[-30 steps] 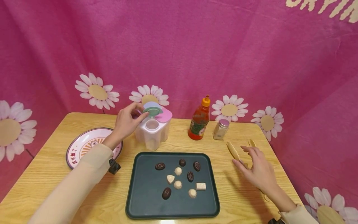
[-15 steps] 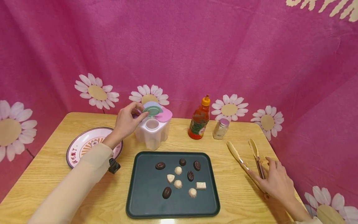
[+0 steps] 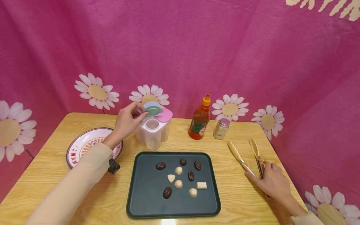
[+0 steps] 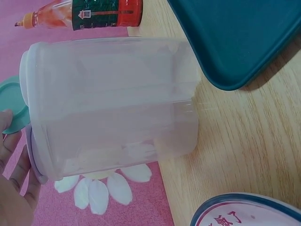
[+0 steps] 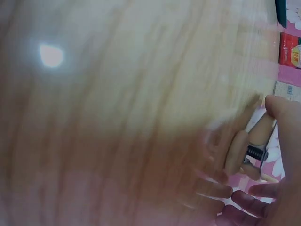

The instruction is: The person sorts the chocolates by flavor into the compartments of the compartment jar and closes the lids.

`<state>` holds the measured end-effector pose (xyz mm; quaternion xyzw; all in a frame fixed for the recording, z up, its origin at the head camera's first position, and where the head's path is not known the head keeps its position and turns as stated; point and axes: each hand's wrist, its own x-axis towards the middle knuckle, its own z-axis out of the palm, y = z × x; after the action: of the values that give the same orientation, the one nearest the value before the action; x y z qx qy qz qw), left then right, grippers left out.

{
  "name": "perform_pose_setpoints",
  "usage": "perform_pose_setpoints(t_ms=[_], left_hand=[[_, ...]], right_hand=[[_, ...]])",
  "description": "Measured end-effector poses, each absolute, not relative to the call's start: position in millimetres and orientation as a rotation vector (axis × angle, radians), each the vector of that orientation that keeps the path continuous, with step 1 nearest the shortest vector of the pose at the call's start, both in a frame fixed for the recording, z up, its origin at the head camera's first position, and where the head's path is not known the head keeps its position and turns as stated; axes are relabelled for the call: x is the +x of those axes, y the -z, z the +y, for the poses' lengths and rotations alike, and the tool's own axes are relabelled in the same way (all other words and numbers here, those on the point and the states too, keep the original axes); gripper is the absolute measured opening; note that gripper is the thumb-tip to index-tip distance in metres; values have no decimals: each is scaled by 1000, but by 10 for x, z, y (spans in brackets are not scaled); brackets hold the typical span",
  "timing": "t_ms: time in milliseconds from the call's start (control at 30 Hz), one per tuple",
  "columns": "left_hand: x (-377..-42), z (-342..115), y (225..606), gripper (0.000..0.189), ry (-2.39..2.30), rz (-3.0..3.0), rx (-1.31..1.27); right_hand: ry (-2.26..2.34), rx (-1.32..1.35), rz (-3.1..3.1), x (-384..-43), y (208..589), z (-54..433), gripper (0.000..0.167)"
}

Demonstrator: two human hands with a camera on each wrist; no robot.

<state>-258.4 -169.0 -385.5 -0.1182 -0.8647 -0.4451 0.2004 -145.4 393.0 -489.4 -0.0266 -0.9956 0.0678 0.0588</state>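
Observation:
My left hand (image 3: 127, 121) pinches the raised green flap lid (image 3: 153, 110) of a translucent storage container (image 3: 153, 137), uncovering one round opening. In the left wrist view, fingertips (image 4: 5, 120) meet that lid beside the container's clear wall. My right hand (image 3: 274, 184) is around a pair of tongs (image 3: 241, 161), thumb on one arm and fingers by the other; the tongs' tips spread apart, pointing away. A spring between the handles shows in the right wrist view, with the thumb (image 5: 280, 110) above it. Chocolates, dark and white, lie on a dark green tray (image 3: 146, 203).
A red sauce bottle (image 3: 199, 122) with an orange cap and a small jar (image 3: 221, 128) with a purple lid stand at the back. The patterned plate (image 3: 81, 137) lies left, partly under my left forearm. A pink flowered cloth (image 3: 180, 56) hangs behind the wooden table (image 3: 180, 134).
My right hand has drawn back from the tongs' tips toward their handles and come down around them. The left hand and green lid have stayed in place.

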Motion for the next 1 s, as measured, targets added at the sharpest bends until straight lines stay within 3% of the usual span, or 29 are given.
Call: perform_pose_setpoints(t_ms=[167, 467, 700, 1000], left_hand=[[-2594, -1682, 3852, 18, 1244, -2411, -339], [-2560, -1694, 3847, 19, 1250, -2412, -345], [-2576, -1701, 3862, 18, 1244, -2425, -337], [-2591, -1699, 3864, 19, 1244, -2415, -348]], right_hand=[[-172, -91, -2992, -1493, 4924, 3901, 87], [-259, -154, -3007, -1500, 4914, 3880, 84], [-347, -146, -2970, -1426, 4833, 3917, 91], [-350, -123, -2880, -1291, 4628, 3875, 83]])
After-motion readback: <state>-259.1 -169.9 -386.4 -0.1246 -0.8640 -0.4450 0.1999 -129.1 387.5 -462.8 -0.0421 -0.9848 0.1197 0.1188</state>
